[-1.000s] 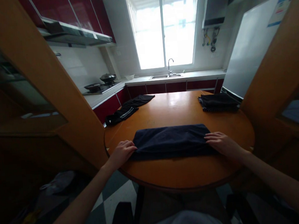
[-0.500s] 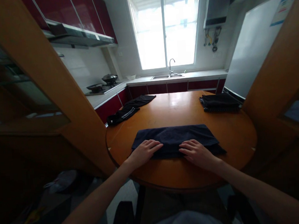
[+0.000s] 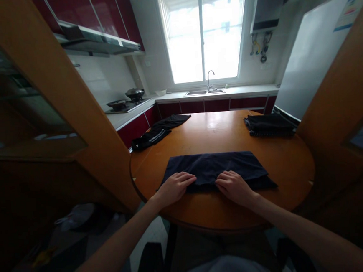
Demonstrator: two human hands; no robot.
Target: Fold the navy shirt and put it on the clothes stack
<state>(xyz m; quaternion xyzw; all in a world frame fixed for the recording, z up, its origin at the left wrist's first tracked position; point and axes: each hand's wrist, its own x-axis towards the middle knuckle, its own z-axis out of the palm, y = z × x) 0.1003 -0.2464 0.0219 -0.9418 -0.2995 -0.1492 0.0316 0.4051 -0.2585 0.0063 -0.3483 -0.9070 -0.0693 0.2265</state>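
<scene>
A folded navy garment (image 3: 216, 162) lies flat across the near part of the round wooden table (image 3: 219, 212); its exact kind cannot be made out. At the left of its near edge, my left hand (image 3: 174, 189) has its fingers bent together over the upper layer. My right hand (image 3: 235, 188) pinches the same edge a little right of the middle, thumb side inward. Between the two hands the edge rises slightly, and a lower layer shows beneath it. My palms hide parts of the near edge.
Black clothing with pale stripes (image 3: 152, 138) lies loosely at the table's far left. A folded dark stack (image 3: 270, 125) sits at the far right. Wooden frames (image 3: 98, 159) stand close on both sides. Beyond are a sink (image 3: 197, 93) and a stove (image 3: 129, 105).
My fingers have curled in more at the garment's near edge, and that edge now lifts slightly between my hands. The whole view has shifted a little.
</scene>
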